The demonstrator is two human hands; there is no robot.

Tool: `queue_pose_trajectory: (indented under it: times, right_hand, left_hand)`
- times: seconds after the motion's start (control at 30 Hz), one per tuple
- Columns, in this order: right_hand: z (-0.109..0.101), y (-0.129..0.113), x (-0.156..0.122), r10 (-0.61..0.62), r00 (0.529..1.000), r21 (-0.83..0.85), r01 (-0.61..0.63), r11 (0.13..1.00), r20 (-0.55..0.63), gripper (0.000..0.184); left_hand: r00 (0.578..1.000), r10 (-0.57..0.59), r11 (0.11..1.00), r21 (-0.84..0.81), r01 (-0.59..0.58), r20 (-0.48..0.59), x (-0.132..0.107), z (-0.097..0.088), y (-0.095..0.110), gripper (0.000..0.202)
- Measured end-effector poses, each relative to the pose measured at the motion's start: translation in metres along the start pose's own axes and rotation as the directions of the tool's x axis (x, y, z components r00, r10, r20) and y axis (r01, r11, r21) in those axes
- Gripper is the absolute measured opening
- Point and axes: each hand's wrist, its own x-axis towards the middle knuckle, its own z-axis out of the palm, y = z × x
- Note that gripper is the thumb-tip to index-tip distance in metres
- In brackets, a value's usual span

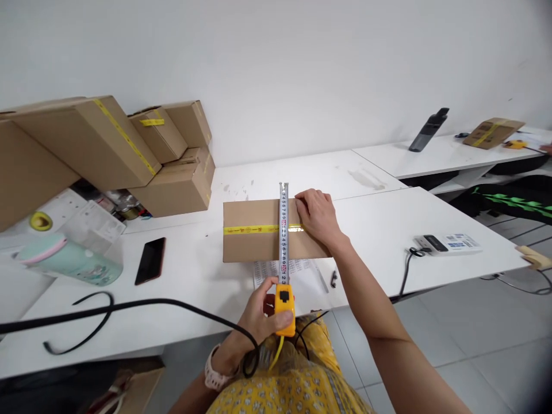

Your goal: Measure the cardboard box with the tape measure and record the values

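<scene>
My left hand [259, 316] is closed around a yellow tape measure [285, 310] in front of the desk edge. Its metal blade [283, 236] runs out across the top of a cardboard box [250, 247] sealed with yellow printed tape, and the hooked tip reaches past the box's far edge. My right hand [318, 215] rests on the right part of the box, beside the blade, its fingers bent over the far edge. Under the box's near side lies a printed sheet [308, 276], partly covered.
Cardboard boxes [172, 184] are stacked at the left. Nearer are a mint tumbler [73, 261], a phone [150, 261] and a black cable [172, 302]. To the right are a small device [433, 244], a dark bottle [429, 129], another taped box [491, 132] and part of another person's hand [547, 149].
</scene>
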Motion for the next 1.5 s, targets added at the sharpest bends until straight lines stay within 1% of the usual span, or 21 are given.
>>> queue_pose_trajectory:
  times: [0.07,0.23,0.4,0.53,0.7,0.83,0.93,1.0,1.03,1.1,1.13,1.2,1.23,1.3,1.37,1.4,1.47,1.5]
  right_hand:
    - [-0.001,0.000,-0.002,-0.021,1.000,-0.043,0.022,0.999,0.016,0.031]
    - [-0.001,0.001,0.000,-0.068,0.993,-0.122,0.079,0.989,0.094,0.049]
    - [-0.001,0.004,0.005,-0.077,0.984,-0.142,0.100,0.985,0.162,0.053]
    - [-0.001,0.005,0.006,-0.067,0.984,-0.146,0.092,0.985,0.162,0.053]
    - [0.001,0.006,0.005,-0.074,0.987,-0.124,0.093,0.988,0.144,0.052]
    - [0.002,0.007,0.005,-0.075,0.989,-0.092,0.087,0.992,0.128,0.051]
    - [0.001,0.009,0.006,-0.069,0.991,-0.028,0.073,0.997,0.117,0.050]
    - [0.001,0.014,0.007,-0.040,0.993,0.026,0.037,0.999,0.112,0.048]
    - [0.002,0.018,0.006,-0.018,0.994,0.050,0.012,0.999,0.110,0.048]
    - [0.005,0.028,0.004,0.038,0.994,0.096,-0.048,0.994,0.104,0.048]
    - [0.008,0.034,0.003,0.069,0.992,0.122,-0.081,0.989,0.101,0.048]
    - [0.014,0.046,0.002,0.126,0.988,0.192,-0.142,0.971,0.094,0.051]
    - [0.018,0.051,0.003,0.149,0.985,0.230,-0.166,0.959,0.092,0.052]
    - [0.024,0.059,0.006,0.171,0.980,0.293,-0.192,0.936,0.097,0.054]
    - [0.027,0.061,0.009,0.171,0.979,0.327,-0.197,0.924,0.109,0.054]
    - [0.027,0.061,0.008,0.167,0.980,0.335,-0.194,0.922,0.110,0.054]
    - [0.023,0.056,0.003,0.157,0.984,0.342,-0.178,0.923,0.089,0.055]
    - [0.020,0.052,-0.001,0.150,0.987,0.341,-0.163,0.926,0.066,0.056]
  left_hand:
    - [1.000,-0.024,1.000,-0.011,0.024,0.007,0.000,0.004,-0.006,0.072]
    - [0.998,-0.051,0.997,-0.062,0.053,0.046,-0.007,0.006,-0.015,0.072]
    - [0.995,-0.047,0.996,-0.066,0.053,0.092,-0.009,0.011,-0.024,0.067]
    - [0.995,-0.038,0.999,-0.002,0.038,0.090,-0.006,0.016,-0.026,0.065]
    - [0.994,-0.046,0.999,0.020,0.044,0.101,-0.004,0.019,-0.025,0.061]
    - [0.994,-0.067,0.998,0.005,0.067,0.090,-0.003,0.020,-0.025,0.062]
    - [0.993,-0.044,0.998,-0.034,0.048,0.107,-0.004,0.016,-0.024,0.065]
    - [0.995,-0.001,0.999,-0.042,0.005,0.097,-0.009,0.009,-0.020,0.067]
    - [0.997,0.034,0.999,-0.024,-0.032,0.075,-0.012,0.003,-0.017,0.068]
    - [0.991,0.132,0.990,0.049,-0.131,-0.023,-0.018,-0.012,-0.011,0.072]
    - [0.977,0.190,0.979,0.090,-0.182,-0.095,-0.020,-0.021,-0.008,0.075]
    - [0.922,0.293,0.953,0.154,-0.260,-0.252,-0.020,-0.040,-0.004,0.079]
    - [0.888,0.326,0.943,0.177,-0.282,-0.325,-0.017,-0.049,-0.002,0.079]
    - [0.832,0.361,0.931,0.211,-0.297,-0.421,-0.010,-0.068,0.000,0.073]
    - [0.798,0.373,0.927,0.220,-0.303,-0.474,0.000,-0.082,0.001,0.066]
    - [0.788,0.377,0.926,0.214,-0.311,-0.487,0.004,-0.088,0.002,0.063]
    - [0.775,0.381,0.924,0.187,-0.332,-0.504,0.011,-0.095,0.004,0.061]
    - [0.776,0.375,0.926,0.168,-0.338,-0.507,0.014,-0.097,0.005,0.061]
